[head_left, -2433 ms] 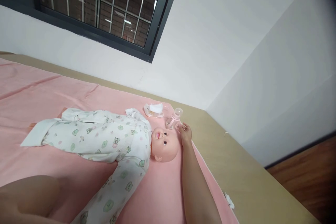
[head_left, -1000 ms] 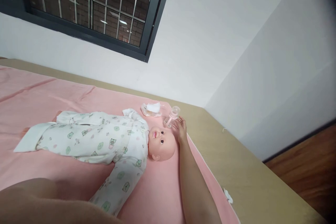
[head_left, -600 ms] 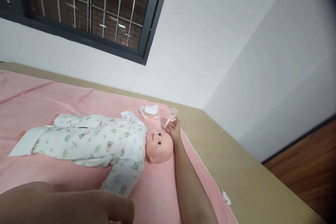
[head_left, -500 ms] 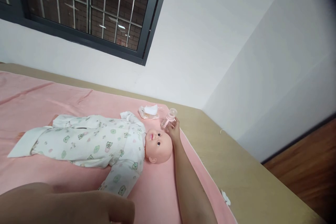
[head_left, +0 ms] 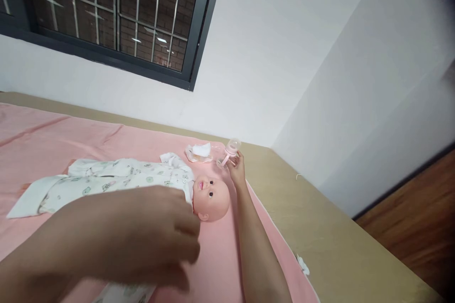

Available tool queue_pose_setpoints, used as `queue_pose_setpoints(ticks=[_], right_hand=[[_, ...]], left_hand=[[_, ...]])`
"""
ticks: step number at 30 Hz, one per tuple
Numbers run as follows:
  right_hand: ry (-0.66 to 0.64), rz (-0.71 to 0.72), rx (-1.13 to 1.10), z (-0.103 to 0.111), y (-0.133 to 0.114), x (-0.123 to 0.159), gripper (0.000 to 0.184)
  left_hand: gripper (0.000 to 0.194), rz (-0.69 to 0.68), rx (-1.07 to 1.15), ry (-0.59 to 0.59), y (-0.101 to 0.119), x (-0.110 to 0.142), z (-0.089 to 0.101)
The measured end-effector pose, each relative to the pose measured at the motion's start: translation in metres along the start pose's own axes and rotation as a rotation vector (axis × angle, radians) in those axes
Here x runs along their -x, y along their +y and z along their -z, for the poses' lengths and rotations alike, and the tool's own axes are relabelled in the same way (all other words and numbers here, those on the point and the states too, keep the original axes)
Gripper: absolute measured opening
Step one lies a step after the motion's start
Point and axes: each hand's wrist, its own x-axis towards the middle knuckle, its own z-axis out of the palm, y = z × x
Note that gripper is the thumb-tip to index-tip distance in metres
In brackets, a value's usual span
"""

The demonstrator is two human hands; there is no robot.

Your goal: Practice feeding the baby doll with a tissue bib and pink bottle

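Note:
At the far end of my outstretched arm, my right hand [head_left: 236,170] grips a small clear baby bottle [head_left: 232,149] with a pink collar and handle, just past the doll's head. A baby doll [head_left: 215,201] lies on its back in a white sleepsuit printed with little green bears. Slightly blurred, my left hand [head_left: 152,232] hangs over the doll's body and hides part of its torso and arm. Its fingers are loosely bent, with the thumb apart, and nothing shows in them. Beside the bottle lies a clear plastic packet [head_left: 199,152] with something white on it.
A pink sheet [head_left: 209,255] covers most of the light wooden surface [head_left: 302,208]. A scrap of white material [head_left: 303,265] lies at the sheet's right edge. Behind stand a white wall [head_left: 245,80] and a barred window with a dark frame [head_left: 186,75].
My left hand has risen from the lower left and moved rightward over the doll. My right hand has lifted and tipped the bottle a little.

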Motion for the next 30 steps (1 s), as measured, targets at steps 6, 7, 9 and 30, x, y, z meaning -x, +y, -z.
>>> queue_pose_setpoints(ticks=[6,7,9,30], right_hand=[[-0.174,0.013,-0.036,-0.022,-0.067,0.001,0.079],[-0.211,0.006,-0.038,-0.028,-0.078,0.003,0.081],[-0.287,0.010,-0.039,-0.040,-0.096,0.011,0.083],[-0.723,0.005,0.002,-0.089,-0.162,0.075,0.097]], left_hand=[[0.024,0.274,0.124,0.095,-0.055,-0.022,0.029],[0.025,0.339,0.126,0.171,-0.064,-0.024,0.026],[0.026,0.466,0.143,0.331,-0.081,-0.025,0.018],[0.051,0.541,0.418,0.573,-0.111,-0.028,0.005]])
